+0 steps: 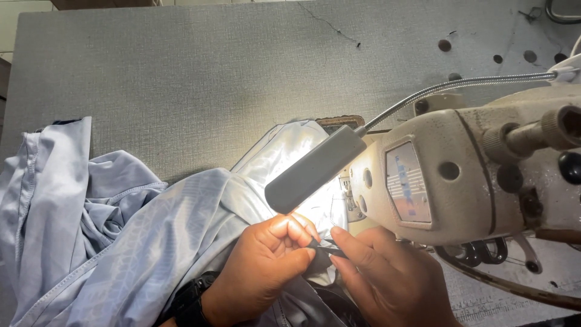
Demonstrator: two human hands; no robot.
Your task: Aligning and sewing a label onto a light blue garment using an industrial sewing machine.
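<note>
My left hand [269,266] was curled into a loose fist, thumb and forefinger pinched on one end of a small dark strip [324,247] — a narrow tab of fabric or tape, too small to tell which. My right hand [387,275] met it from the other side, forefinger and thumb pressed together on the strip's far end. The strip lay between the two sets of fingertips, its long axis running roughly left to right, tilted slightly down toward my right hand. Both hands touched it; neither was nearer than the other.

Just beyond the fingertips, up and a little to the right, sat the needle area of the sewing machine [448,181], brightly lit by a grey lamp bar [315,168] on a flexible neck. Under and around my hands lay pale blue fabric [151,242], bunched and trailing off to the left across the grey table [181,72]. A dark wristband [192,300] circled my left wrist.
</note>
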